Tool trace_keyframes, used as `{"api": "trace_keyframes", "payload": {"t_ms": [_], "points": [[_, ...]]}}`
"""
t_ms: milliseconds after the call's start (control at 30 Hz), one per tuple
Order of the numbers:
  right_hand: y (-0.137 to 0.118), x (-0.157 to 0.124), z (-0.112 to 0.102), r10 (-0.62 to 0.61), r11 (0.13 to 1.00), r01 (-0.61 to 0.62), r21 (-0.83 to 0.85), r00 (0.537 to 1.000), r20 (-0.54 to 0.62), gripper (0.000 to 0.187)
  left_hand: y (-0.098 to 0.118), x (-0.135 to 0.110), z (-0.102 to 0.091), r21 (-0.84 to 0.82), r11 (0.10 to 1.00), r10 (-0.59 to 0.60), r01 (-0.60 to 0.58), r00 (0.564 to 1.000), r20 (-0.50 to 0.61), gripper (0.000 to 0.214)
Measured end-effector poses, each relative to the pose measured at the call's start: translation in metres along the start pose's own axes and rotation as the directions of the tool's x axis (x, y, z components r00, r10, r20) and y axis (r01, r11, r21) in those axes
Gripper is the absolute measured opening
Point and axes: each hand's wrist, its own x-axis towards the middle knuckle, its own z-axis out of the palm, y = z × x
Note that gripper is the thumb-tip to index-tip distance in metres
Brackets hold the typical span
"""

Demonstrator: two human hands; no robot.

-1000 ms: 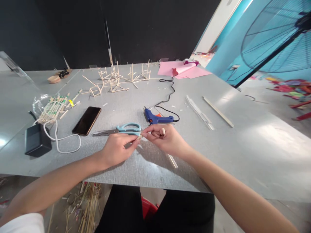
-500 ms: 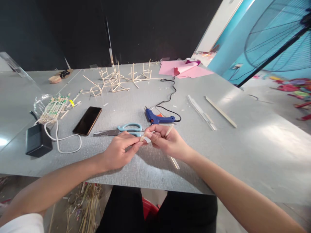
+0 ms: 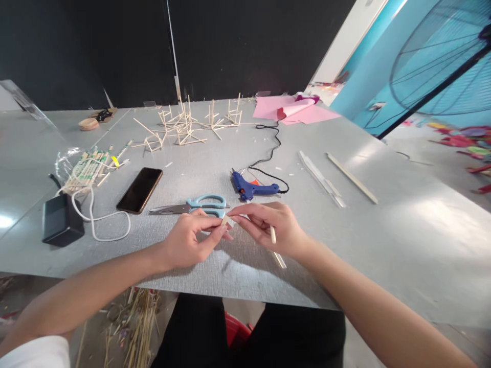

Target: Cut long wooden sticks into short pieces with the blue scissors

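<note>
Tabletop (image 3: pixel 364 235) below, two hands (image 3: pixel 192 239) (image 3: pixel 282 230) hold perhaps two sticks (image 3: pixel 273 234).

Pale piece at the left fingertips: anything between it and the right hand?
Only a whitish sliver, too small to identify, shows beside the pale piece toward the right hand. The scissors lie beyond, not between.

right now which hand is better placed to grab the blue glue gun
Probably the right hand: it is closer to the blue glue gun, while the left hand sits farther off, pinching a small pale piece. The right holds a pale stick, though.
</note>
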Motion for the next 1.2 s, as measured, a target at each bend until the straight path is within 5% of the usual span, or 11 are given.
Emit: {"api": "trace_keyframes", "payload": {"t_ms": [400,567,767,933,1033,1200], "points": [[0.0,-0.001,0.0,-0.128,0.971,0.133,-0.199,0.991,0.039,0.011,0.004,0.001,0.0,0.054,0.998,-0.033,0.032,0.999,0.018,0.026],[0.002,-0.002,-0.005,-0.19,0.901,0.229,-0.368,0.972,0.14,0.014,0.006,0.002,-0.001,0.02,0.979,-0.206,0.205,0.976,0.07,0.031],[0.0,-0.002,-0.006,-0.21,0.83,0.287,-0.479,0.955,0.207,0.018,0.002,0.005,-0.001,-0.281,0.863,-0.375,0.421,0.904,0.204,0.028],[0.004,-0.001,-0.005,-0.21,0.849,0.183,-0.495,0.978,0.001,0.015,-0.001,0.007,0.0,-0.451,0.758,-0.381,0.472,0.881,0.281,0.03],[0.007,0.0,-0.005,-0.115,0.931,0.049,-0.362,0.98,-0.165,0.012,-0.002,0.006,0.0,-0.481,0.751,-0.357,0.452,0.891,0.279,0.03],[0.004,0.001,-0.002,0.093,0.994,-0.095,-0.058,0.994,-0.049,0.012,-0.004,0.005,-0.001,-0.438,0.811,-0.328,0.389,0.921,0.211,0.03]]}}
